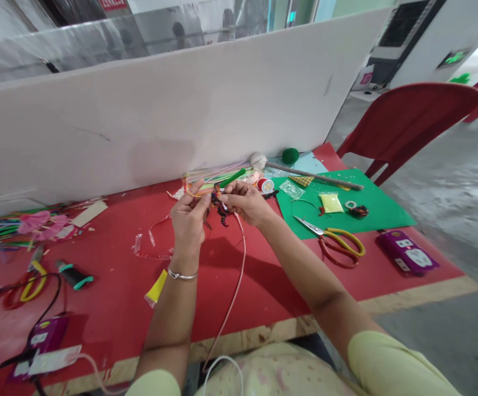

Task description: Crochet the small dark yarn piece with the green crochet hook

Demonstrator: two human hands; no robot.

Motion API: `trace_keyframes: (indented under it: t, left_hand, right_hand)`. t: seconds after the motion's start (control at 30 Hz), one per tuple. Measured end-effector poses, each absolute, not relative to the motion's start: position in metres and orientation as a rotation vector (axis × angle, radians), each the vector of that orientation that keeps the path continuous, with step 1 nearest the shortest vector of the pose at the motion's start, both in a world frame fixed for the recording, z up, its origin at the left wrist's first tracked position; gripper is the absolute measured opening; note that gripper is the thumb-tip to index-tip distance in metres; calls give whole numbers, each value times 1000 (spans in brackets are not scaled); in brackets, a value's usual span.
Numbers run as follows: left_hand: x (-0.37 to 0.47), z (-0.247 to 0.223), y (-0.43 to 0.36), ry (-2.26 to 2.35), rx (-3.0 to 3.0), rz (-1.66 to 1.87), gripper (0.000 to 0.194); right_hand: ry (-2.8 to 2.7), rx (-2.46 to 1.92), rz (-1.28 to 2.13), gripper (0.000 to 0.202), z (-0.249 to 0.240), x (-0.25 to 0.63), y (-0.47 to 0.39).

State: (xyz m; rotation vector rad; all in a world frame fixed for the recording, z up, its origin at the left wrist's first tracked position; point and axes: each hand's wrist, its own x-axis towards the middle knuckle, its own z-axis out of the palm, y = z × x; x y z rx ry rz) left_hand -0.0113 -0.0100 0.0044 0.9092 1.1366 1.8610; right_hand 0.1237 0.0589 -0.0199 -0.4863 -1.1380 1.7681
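The table (263, 291) is red. A green sheet (381, 212), a purple box (407, 253), a small yellow packet (156, 287) and a black and teal tool (73, 275) lie on it.

A small dark bundle (223, 214) of what looks like yarn, flecked with orange and purple, is pinched up between the left hand (188, 217) and right hand (247, 203), near the frame's centre. Curled ends dangle beneath. An orange strand (197, 195) stretches toward the left-hand fingertips; its finer shape I can't make out.
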Motion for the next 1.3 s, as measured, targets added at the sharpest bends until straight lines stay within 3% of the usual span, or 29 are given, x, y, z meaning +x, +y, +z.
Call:
trace_keyframes:
  t: [1.3]
  left_hand:
    - [-12, 0, -13, 1252, 1025, 1877, 41]
  right_hand:
    - [-1238, -560, 1545, 42, -26, 120, 57]
